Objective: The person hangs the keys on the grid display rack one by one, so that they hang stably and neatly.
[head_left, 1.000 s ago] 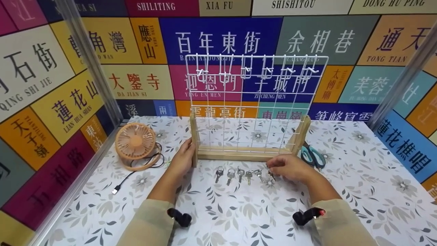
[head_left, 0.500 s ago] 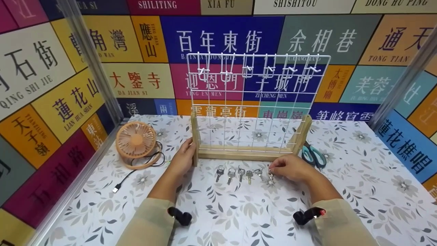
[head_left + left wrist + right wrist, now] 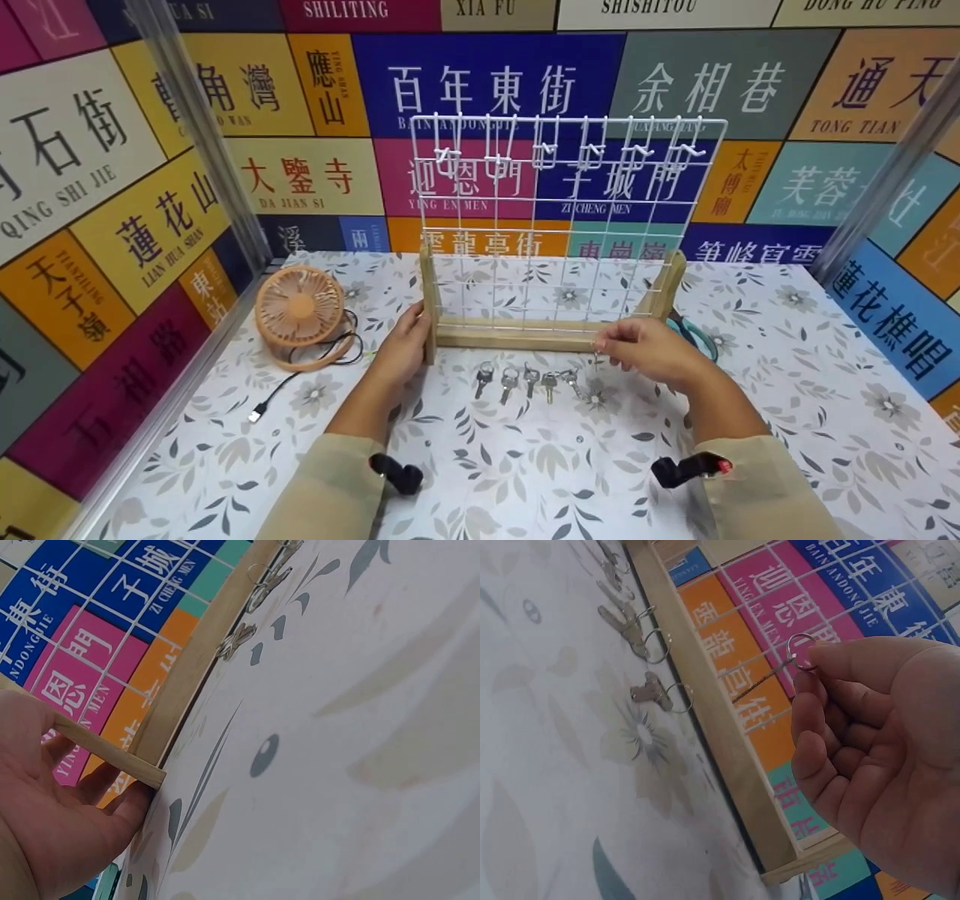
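A white wire grid rack (image 3: 555,217) stands upright on a wooden base, with several white hooks (image 3: 544,154) along its top. My left hand (image 3: 405,341) grips the wooden upright (image 3: 112,754) at the rack's left end, thumb and fingers on either side. Just in front of the base's right part, my right hand (image 3: 645,349) pinches a metal ring (image 3: 802,651) between thumb and forefinger. From that ring hangs a thin key (image 3: 761,680), raised off the table. Several other keys with rings (image 3: 529,382) lie in a row before the base; the rightmost (image 3: 651,692) is nearest my right hand.
An orange fan (image 3: 300,307) with a black USB cable (image 3: 281,390) stands left of the rack. Teal-handled scissors (image 3: 697,337) lie behind my right hand, partly hidden. Sign-covered panels (image 3: 480,75) enclose the patterned tabletop (image 3: 510,480).
My right hand has lifted the rightmost key by its ring off the table and moved slightly up and right. The left hand stays on the upright.
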`<act>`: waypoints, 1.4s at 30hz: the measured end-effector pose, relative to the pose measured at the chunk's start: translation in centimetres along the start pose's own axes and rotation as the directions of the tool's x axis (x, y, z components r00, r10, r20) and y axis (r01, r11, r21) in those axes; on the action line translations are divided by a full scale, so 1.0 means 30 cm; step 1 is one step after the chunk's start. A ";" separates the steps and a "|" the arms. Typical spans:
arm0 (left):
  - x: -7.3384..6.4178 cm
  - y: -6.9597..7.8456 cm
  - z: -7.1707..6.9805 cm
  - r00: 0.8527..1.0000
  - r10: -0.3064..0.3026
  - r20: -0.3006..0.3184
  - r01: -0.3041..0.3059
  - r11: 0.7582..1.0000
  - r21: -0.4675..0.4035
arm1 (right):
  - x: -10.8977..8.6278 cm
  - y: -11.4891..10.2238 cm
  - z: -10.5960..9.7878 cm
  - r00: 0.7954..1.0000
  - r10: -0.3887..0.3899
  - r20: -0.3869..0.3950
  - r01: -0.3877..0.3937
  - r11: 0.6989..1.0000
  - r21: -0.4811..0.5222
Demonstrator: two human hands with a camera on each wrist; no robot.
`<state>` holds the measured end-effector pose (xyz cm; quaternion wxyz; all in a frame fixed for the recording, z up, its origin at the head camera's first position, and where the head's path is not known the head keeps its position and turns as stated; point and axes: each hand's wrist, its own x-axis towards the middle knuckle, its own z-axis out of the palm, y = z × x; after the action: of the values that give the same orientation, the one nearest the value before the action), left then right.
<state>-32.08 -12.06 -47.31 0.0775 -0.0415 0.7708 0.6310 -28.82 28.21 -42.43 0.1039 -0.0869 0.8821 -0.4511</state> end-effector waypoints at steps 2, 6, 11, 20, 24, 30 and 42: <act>0.001 0.002 0.002 1.000 -0.003 0.000 0.003 1.000 0.000 | -0.008 -0.031 -0.004 1.000 -0.006 -0.015 0.007 1.000 0.029; 0.001 0.003 0.004 1.000 -0.001 0.002 0.001 1.000 -0.010 | -0.026 -0.095 -0.003 0.999 -0.035 -0.041 0.039 0.995 0.095; 0.003 -0.001 0.007 1.000 0.020 -0.004 -0.020 1.000 -0.014 | -0.036 -0.175 0.011 0.994 -0.078 -0.071 0.092 0.974 0.208; 0.010 -0.002 0.009 1.000 0.012 -0.023 -0.012 1.000 0.009 | -0.017 -0.321 0.025 0.977 -0.163 -0.139 0.197 0.936 0.290; 0.009 0.003 0.009 1.000 0.016 -0.025 -0.015 1.000 0.019 | -0.006 -0.398 0.034 0.969 -0.195 -0.149 0.233 0.922 0.308; 0.009 0.001 0.006 0.999 0.024 -0.026 -0.024 1.000 0.015 | 0.021 -0.528 0.066 0.968 -0.200 -0.150 0.244 0.890 0.385; 0.002 0.003 0.000 1.000 -0.006 -0.004 0.006 1.000 0.008 | 0.092 -0.758 0.157 0.959 -0.232 -0.160 0.280 0.718 0.638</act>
<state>-32.14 -12.04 -47.25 0.0779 -0.0447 0.7732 0.6278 -28.89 10.72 -26.90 0.0339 -0.1507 0.6509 -0.7433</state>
